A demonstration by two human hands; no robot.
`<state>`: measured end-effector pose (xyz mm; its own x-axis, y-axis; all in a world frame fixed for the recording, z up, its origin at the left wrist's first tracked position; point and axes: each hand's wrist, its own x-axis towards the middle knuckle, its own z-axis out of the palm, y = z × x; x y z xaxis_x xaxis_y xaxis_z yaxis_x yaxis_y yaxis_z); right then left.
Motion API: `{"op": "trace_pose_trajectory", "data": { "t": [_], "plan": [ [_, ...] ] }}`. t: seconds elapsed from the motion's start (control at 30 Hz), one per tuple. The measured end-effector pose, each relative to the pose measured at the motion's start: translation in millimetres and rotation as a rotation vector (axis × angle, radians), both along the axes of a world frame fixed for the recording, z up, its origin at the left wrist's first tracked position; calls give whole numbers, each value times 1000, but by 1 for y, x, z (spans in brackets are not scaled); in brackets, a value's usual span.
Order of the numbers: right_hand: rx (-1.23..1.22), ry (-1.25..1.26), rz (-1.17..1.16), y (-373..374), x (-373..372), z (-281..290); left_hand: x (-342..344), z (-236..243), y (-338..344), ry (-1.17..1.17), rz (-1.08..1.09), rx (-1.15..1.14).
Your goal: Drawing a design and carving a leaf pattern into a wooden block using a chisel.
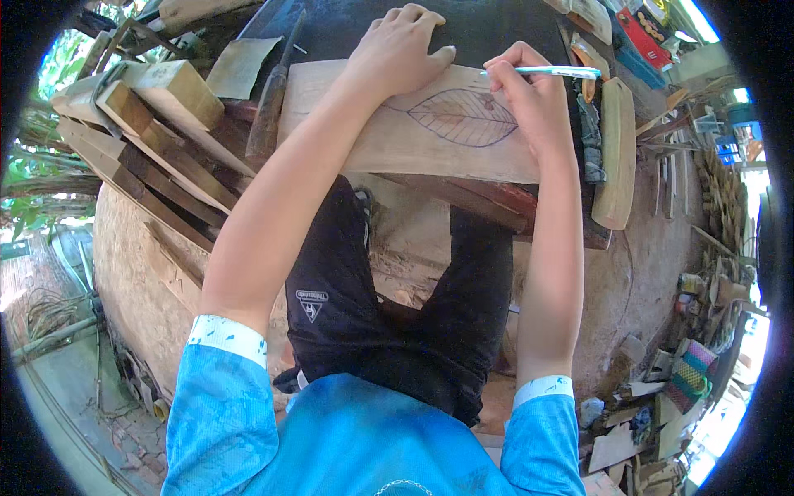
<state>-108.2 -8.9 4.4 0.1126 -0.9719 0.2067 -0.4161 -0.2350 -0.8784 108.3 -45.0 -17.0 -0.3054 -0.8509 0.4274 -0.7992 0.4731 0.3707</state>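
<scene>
A pale wooden board (pixel 327 145) lies across the dark work surface in front of me, bearing a drawn leaf outline (pixel 461 117) with a midrib and side veins. My left hand (pixel 402 45) rests at the board's far edge, above the leaf's left part, with thumb apart and fingers loosely bent, holding nothing. My right hand (pixel 525 91) grips a white and light-blue pen (pixel 579 72) at the board's right end, its wrist over the near right corner. Just left of the board lies a long tool (pixel 269 112) with a worn wooden handle.
Wooden blocks (pixel 178 87) and planks are stacked at the left. A paper sheet (pixel 244 66) lies beside them. A wooden bar (pixel 614 153) lies at the right, near a dark wrapped object (pixel 590 140). A red tool holder (pixel 641 37) is at the back right; a woven bag (pixel 691 376) sits low right.
</scene>
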Motion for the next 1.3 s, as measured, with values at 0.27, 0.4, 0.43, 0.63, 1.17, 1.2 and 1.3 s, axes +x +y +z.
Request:
{"op": "trace_pose_trajectory", "data": {
  "t": [0.27, 0.4, 0.43, 0.63, 1.17, 1.2, 1.3],
  "plan": [
    [-141, -50, 64, 26, 19, 3, 0, 8, 4, 32, -10, -18],
    [-77, -113, 145, 38, 24, 3, 1, 5, 3, 55, -6, -10],
    [-23, -135, 133, 38, 25, 3, 1, 5, 3, 55, -6, -9],
    [-81, -88, 176, 42, 27, -2, -1, 5, 1, 82, -15, -9],
    [-91, -62, 57, 45, 31, 2, 4, 5, 0, 119, -28, 20],
    [-91, -61, 56, 46, 31, 3, 4, 5, 1, 116, -30, 22],
    [-60, -49, 19, 47, 34, 6, 4, 7, 2, 123, -33, 22]
  ]
}}
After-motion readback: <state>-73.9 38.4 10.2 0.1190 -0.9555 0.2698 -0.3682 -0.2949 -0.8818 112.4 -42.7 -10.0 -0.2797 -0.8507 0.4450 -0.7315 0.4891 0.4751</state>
